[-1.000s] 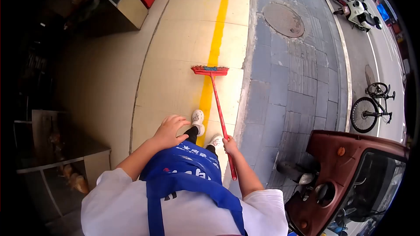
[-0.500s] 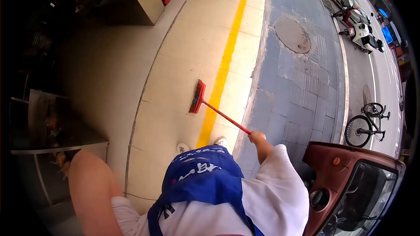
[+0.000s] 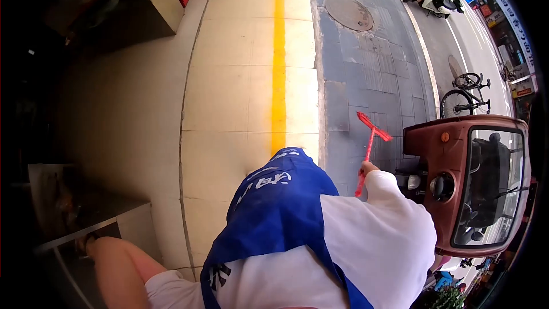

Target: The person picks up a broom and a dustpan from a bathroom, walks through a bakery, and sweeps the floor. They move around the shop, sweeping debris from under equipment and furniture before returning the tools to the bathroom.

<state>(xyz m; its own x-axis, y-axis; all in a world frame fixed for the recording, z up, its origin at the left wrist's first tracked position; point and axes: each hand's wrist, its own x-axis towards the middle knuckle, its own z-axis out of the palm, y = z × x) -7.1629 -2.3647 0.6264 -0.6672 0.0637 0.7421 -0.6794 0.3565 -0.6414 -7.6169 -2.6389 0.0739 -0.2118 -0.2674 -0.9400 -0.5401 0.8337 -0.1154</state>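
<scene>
A red push broom (image 3: 370, 143) is in my right hand (image 3: 369, 167), whose fingers are wrapped round the handle partway along, with the tail end jutting out below. The broom head overlaps the grey paving (image 3: 357, 100) in this view. On the left, my left arm stretches toward a dark metal counter (image 3: 134, 217). My left hand (image 3: 86, 246) is at the counter's edge in deep shadow, and its fingers do not show clearly. A blue apron (image 3: 280, 206) over a white shirt covers the middle of the view.
A reddish three-wheeled vehicle (image 3: 452, 189) with a windscreen stands close on my right. Beyond the kerb are a bicycle (image 3: 466, 97) and a white scooter (image 3: 434, 0). Pale tiles with a yellow line (image 3: 278, 51) run ahead. A metal cabinet (image 3: 157, 6) stands at upper left.
The broom has swung right, from over the pale tiles to over the grey paving, and its head is nearer my right hand. The view has shifted, so the vehicle appears higher and fuller.
</scene>
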